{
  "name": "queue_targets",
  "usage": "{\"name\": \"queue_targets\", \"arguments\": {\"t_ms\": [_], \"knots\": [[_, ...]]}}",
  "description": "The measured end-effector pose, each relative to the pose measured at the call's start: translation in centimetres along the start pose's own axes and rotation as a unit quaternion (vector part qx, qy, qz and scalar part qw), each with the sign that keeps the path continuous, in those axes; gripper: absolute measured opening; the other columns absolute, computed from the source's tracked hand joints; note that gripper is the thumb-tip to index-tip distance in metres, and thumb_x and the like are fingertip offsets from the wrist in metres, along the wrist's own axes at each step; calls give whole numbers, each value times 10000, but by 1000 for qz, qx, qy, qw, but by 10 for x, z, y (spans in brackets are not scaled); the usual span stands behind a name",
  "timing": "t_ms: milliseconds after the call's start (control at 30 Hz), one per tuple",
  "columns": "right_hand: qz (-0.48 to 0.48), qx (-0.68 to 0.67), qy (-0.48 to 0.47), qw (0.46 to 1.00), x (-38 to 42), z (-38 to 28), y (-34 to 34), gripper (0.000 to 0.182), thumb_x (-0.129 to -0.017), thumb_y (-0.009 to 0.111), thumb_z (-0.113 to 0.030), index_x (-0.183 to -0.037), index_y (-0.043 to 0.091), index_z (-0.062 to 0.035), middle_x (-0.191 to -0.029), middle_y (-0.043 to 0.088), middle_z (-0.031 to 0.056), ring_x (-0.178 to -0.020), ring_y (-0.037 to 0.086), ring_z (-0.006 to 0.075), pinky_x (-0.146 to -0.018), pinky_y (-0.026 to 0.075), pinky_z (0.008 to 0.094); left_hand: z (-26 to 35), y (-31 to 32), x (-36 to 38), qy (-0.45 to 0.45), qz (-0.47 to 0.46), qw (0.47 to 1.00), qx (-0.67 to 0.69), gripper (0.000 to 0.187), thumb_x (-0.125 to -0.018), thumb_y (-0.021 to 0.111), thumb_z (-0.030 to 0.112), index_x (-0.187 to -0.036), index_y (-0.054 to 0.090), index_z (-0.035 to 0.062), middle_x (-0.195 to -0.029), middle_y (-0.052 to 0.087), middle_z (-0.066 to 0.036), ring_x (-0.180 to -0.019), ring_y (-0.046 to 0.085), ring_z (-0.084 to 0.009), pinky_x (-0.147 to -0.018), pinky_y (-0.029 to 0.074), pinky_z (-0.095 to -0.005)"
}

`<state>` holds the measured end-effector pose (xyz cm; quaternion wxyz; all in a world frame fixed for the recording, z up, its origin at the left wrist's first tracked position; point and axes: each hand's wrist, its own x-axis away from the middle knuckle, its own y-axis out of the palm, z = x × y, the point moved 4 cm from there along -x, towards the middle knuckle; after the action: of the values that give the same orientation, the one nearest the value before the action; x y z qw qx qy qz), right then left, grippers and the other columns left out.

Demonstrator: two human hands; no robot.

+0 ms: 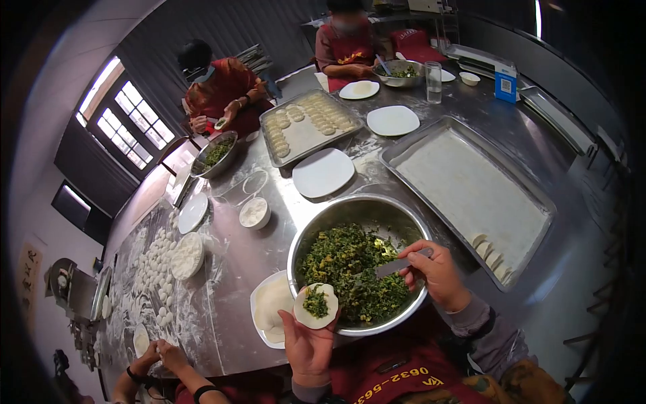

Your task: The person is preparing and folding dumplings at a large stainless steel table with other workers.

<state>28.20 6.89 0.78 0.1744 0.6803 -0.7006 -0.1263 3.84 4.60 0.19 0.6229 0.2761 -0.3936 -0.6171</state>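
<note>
My left hand [307,347] is closed round a round dough wrapper [329,308], holding it at the near left rim of a large steel bowl [293,259]. A small heap of chopped green filling [315,302] lies in the middle of the wrapper. In my right hand [436,271], over the bowl's right side, is a flat metal spatula [392,267]. Its tip reaches down to the chopped green and yellow filling [346,259] in the bowl. Beside the bowl on the left, a white plate [258,315] holds pale flat wrappers [274,299], partly hidden by the bowl and my hand.
A large metal tray [538,219] to the right holds several dumplings [493,258]. Another tray [279,158] ahead carries rows of dumplings. Floured dough pieces [156,266] and a flour bowl [187,256] lie left. Two co-workers [225,84] [344,50] stand opposite; another person's hands [165,357] work at lower left.
</note>
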Motion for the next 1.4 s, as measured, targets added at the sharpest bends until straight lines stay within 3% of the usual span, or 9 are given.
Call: {"name": "queue_targets", "arguments": {"t_ms": [100, 200, 333, 500, 600, 900, 1100, 1233, 1400], "knots": [[-26, -92, -3, 995, 2, 1, 3, 174, -923, 514, -117, -990, 587, 26, -829, 625, 132, -676, 609, 142, -587, 516, 259, -1, 3, 1, 1, 4, 1000, -10, 650, -910, 438, 505, -1334, 351, 20, -1314, 458, -148, -1205, 454, -315, -985, 394, -505], [-52, 29, -75, 995, 11, -6, 14, 171, -920, 509, -78, -1006, 604, 35, -860, 630, 119, -723, 623, 159, -647, 523, 273, -9, 11, -1, -25, -15, 1000, -11, 662, -908, 431, 515, -1341, 342, 23, -1336, 434, -144, -1230, 426, -314, -1012, 362, -508], [-145, 346, -368, 851, 36, -28, 41, 237, -819, 582, 28, -1046, 635, -15, -932, 615, 137, -789, 624, 234, -674, 507, 288, -13, 25, -6, -36, -40, 999, 4, 695, -902, 418, 539, -1352, 318, 18, -1351, 414, -144, -1251, 399, -304, -1046, 328, -481], [-204, 434, -469, 741, 52, -13, 59, 327, -718, 616, 38, -1039, 634, -24, -939, 597, 131, -765, 601, 250, -629, 495, 322, -12, 25, -8, -34, -46, 998, 25, 713, -900, 410, 554, -1350, 316, 10, -1350, 415, -153, -1246, 403, -301, -1057, 313, -457], [-223, 449, -480, 720, 55, -9, 65, 320, -722, 611, 34, -1037, 630, -17, -942, 597, 132, -763, 601, 247, -627, 494, 324, -13, 19, -7, -32, -44, 998, 22, 712, -899, 406, 557, -1346, 322, 9, -1346, 419, -155, -1245, 405, -300, -1057, 311, -454], [-120, 368, -378, 841, 44, -32, 60, 250, -790, 606, 47, -1026, 639, -29, -942, 607, 137, -793, 624, 260, -670, 503, 303, -10, 9, -7, -19, -27, 998, 62, 649, -909, 424, 521, -1326, 358, 29, -1327, 444, -137, -1227, 426, -294, -1038, 334, -480], [-168, 370, -384, 829, 45, -19, 60, 286, -766, 610, 52, -1038, 636, -34, -954, 597, 141, -794, 616, 266, -666, 504, 313, -11, 5, -6, -21, -15, 997, 73, 630, -912, 423, 515, -1297, 397, 18, -1299, 474, -136, -1220, 433, -289, -1040, 334, -471], [-199, 416, -448, 766, 56, -19, 66, 331, -726, 620, 54, -1044, 629, -35, -937, 586, 139, -760, 602, 265, -635, 499, 328, -11, 6, -6, -22, -30, 996, 82, 597, -938, 379, 486, -1305, 391, 15, -1297, 472, -130, -1215, 439, -271, -1048, 331, -441], [-193, 399, -438, 782, 59, -18, 67, 336, -725, 617, 62, -1048, 624, -30, -934, 586, 139, -743, 600, 260, -624, 494, 324, -11, 9, -6, -20, -24, 996, 79, 590, -950, 348, 477, -1313, 381, 14, -1296, 472, -128, -1210, 445, -257, -1047, 335, -427]]}}
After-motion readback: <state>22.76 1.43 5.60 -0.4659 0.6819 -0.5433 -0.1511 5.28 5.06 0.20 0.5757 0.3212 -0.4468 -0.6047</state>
